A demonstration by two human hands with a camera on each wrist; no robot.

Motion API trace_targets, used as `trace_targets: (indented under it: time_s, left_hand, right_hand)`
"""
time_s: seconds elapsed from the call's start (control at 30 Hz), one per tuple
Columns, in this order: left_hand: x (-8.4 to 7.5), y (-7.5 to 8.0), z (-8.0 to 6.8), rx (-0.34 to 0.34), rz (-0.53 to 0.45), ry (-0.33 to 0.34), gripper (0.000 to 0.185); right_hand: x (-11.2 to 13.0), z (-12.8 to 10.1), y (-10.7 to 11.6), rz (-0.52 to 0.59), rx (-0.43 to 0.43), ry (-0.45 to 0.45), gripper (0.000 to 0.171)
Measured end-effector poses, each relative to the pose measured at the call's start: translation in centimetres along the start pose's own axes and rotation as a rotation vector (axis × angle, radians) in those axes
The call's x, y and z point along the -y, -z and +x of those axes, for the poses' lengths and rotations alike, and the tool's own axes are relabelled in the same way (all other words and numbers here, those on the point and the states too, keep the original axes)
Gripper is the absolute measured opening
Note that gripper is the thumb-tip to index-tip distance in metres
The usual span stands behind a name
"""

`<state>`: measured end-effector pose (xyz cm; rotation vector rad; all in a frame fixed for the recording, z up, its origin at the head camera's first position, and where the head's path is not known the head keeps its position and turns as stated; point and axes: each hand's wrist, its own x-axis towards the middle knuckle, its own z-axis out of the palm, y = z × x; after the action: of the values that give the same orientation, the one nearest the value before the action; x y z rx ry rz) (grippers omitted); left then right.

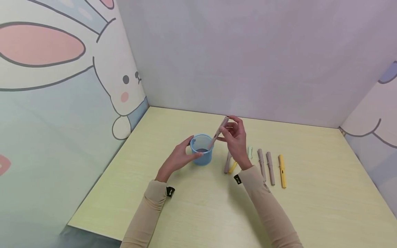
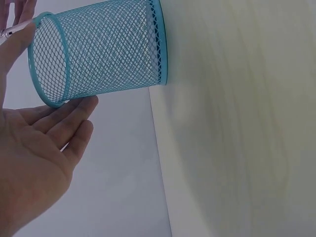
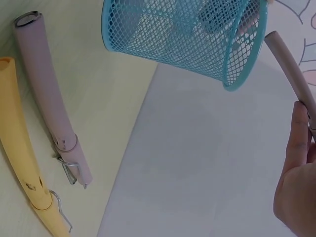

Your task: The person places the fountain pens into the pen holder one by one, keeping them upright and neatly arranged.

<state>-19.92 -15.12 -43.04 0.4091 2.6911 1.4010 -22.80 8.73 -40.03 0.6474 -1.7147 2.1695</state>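
Left hand (image 1: 179, 158) gripping blue cup (image 1: 203, 160), right hand (image 1: 237, 138) pinching pen (image 1: 216, 136)
Pale yellow table (image 1: 325, 193) is spreading beneath; rabbit-printed wall (image 1: 62, 117) is rising along its left edge.

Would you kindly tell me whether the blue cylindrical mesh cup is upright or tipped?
Upright: the head view shows the blue cylindrical mesh cup with its open end facing up, the left hand holding it.
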Motion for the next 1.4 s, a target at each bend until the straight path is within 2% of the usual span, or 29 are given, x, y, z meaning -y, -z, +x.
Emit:
trace_targets:
  time_s: [0.67, 1.03, 1.13, 1.37, 1.4]
  left_hand:
    - [0.3, 0.1, 0.0, -0.011, -0.005, -0.010, 0.091]
    - [0.4, 0.4, -0.3, -0.016, -0.010, -0.009, 0.092]
    - [0.4, 0.4, -0.3, -0.014, -0.009, -0.006, 0.092]
    - [0.5, 0.5, -0.3, -0.012, 0.001, 0.003, 0.092]
    - [0.5, 0.5, -0.4, -0.012, 0.001, 0.002, 0.093]
  right_hand:
    - [-1.8, -0.7, -0.9, -0.154, 0.023, -0.096, 0.049]
    - [-2.2, -1.1, -1.3, -0.206, 0.049, -0.098, 0.048]
    - [-2.0, -1.0, -1.4, -0.221, 0.055, -0.103, 0.047]
    - [1.0, -1.2, -2.2, -0.224, 0.077, -0.117, 0.041]
    - [0.7, -1.1, -2.1, -0.226, 0.078, -0.124, 0.041]
